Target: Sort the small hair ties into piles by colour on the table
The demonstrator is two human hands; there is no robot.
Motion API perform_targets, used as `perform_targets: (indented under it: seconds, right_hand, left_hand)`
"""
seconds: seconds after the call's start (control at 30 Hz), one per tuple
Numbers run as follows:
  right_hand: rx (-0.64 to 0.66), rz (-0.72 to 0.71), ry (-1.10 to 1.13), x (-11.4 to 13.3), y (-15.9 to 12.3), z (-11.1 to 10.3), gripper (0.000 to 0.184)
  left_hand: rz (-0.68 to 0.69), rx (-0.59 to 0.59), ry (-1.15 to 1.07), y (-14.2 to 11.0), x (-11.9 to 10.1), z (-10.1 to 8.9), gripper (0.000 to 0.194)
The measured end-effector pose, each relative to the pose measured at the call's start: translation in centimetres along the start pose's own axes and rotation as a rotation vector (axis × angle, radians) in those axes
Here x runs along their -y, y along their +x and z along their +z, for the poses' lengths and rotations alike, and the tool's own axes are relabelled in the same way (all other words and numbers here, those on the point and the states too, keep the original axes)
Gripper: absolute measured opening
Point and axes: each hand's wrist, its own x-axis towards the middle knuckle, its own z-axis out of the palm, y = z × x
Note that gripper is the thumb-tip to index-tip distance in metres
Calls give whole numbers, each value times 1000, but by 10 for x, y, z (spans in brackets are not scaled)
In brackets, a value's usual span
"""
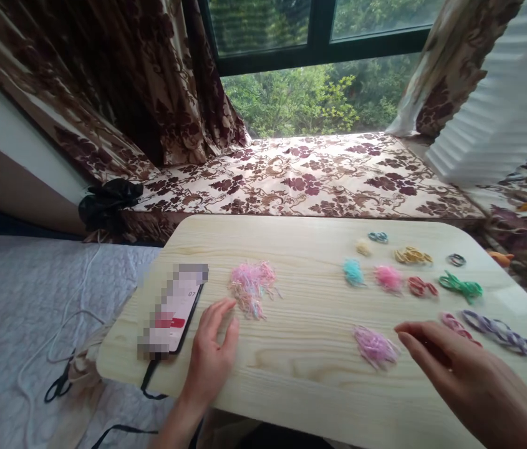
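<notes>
My left hand (211, 343) is over the light wooden table (300, 399), its thumb apart from the fingers and nothing visible between them. Its fingertips are beside a loose pile of mixed pink and pastel small elastic bands (252, 287). On the right, my right hand (464, 368) has thumb and index fingertip pinched together; whatever may be between them is too small to make out. Just left of that pinch lies a pile of purple small elastic bands (375, 347). Pink hair ties (460, 328) and purple-and-white hair ties (499, 332) lie behind the right hand.
Farther back are piles of teal bands (353, 272) and pink bands (388, 278), plus red (422, 287), green (461, 285) and yellow hair ties (413, 255). A phone (174, 312) with a black strap lies at left. A patterned window seat (300, 174) borders the table's far edge.
</notes>
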Motion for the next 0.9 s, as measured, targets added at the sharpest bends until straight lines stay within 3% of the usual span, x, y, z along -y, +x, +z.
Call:
perform_targets:
  seconds: [0.13,0.3,0.4,0.6,0.9]
  right_hand:
    - [-23,-181,82,19,11,23,28]
    - [145,-277,215,76,37,66,26]
    - [188,-298,174,95,56,82,27]
    - [165,-250,73,107,85,97,26]
    - [99,-272,78,117,87,102,33]
  left_hand:
    - [21,-4,41,0,-5,1,28]
    - [37,-13,56,-1,-8,0,32]
    - [40,-14,37,-1,-9,-1,33]
    - [37,8,11,0,-10,-2,35]
    - [18,18,0,-1,-12,-2,36]
